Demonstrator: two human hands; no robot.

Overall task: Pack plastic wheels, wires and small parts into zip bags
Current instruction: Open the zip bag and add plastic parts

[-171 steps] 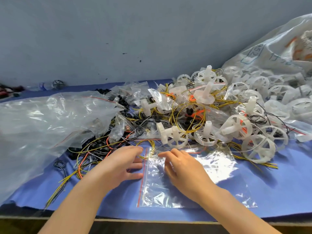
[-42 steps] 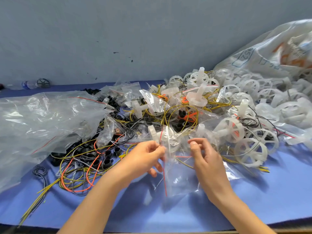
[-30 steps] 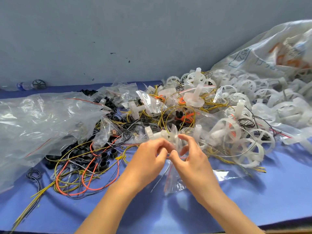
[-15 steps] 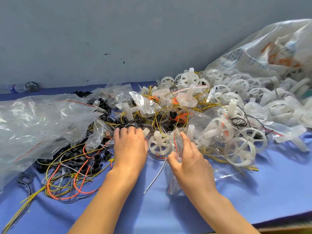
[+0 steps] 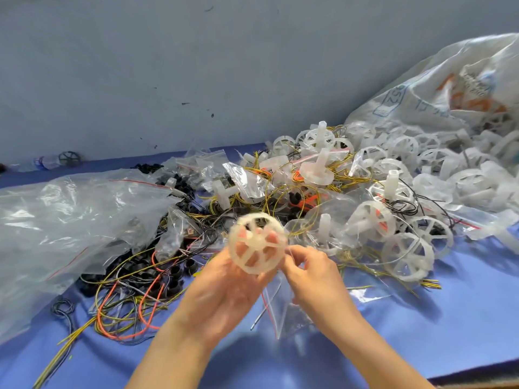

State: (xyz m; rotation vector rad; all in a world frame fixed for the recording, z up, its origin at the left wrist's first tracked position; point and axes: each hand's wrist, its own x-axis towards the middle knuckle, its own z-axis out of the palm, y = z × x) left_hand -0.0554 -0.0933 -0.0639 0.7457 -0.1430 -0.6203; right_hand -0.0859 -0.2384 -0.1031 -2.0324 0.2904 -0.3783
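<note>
A translucent white spoked wheel (image 5: 257, 242), slightly blurred, is being held up face-on by the left hand (image 5: 224, 290). Just beside it, a clear red-striped zip bag (image 5: 283, 307) is being pinched at its top by the right hand (image 5: 314, 273).

The wheel (image 5: 257, 242) in the left hand (image 5: 224, 293) is smeared by motion, and that hand's fingers (image 5: 271, 237) show only through the spokes. The right hand (image 5: 314, 273) covers the mouth of the zip bag (image 5: 283, 313). At the counter's (image 5: 421, 332) left end a large clear bag (image 5: 70, 226) is cut off by the picture's edge. At the right end a white sack (image 5: 449, 94) is cut off too, its print unreadable.
</note>
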